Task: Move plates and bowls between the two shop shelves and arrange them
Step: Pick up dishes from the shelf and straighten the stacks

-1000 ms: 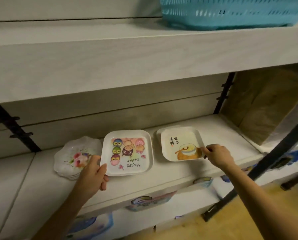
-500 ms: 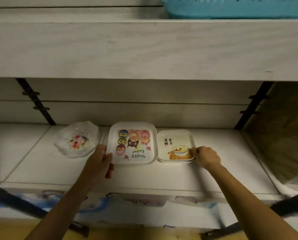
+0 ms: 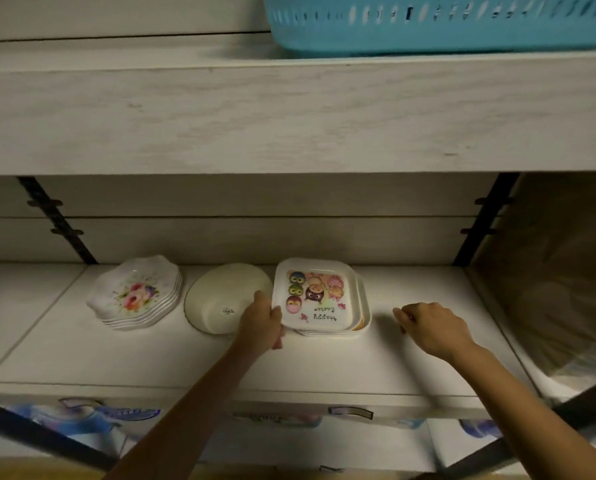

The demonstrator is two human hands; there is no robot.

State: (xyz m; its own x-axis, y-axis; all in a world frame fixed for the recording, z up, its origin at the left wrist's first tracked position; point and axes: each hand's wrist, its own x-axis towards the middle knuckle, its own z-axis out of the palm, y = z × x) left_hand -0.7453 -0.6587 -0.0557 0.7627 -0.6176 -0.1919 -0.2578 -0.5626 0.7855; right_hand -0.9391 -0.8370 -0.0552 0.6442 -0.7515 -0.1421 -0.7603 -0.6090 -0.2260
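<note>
now, seemingly the stacking step: left hand fingers pinch the owl plate onto the square stack on the shelf; right hand (loosely curled, empty) hovers apart. next: release, align edges.

Owl plate reads, seemingly, "Happy Easter".
</note>
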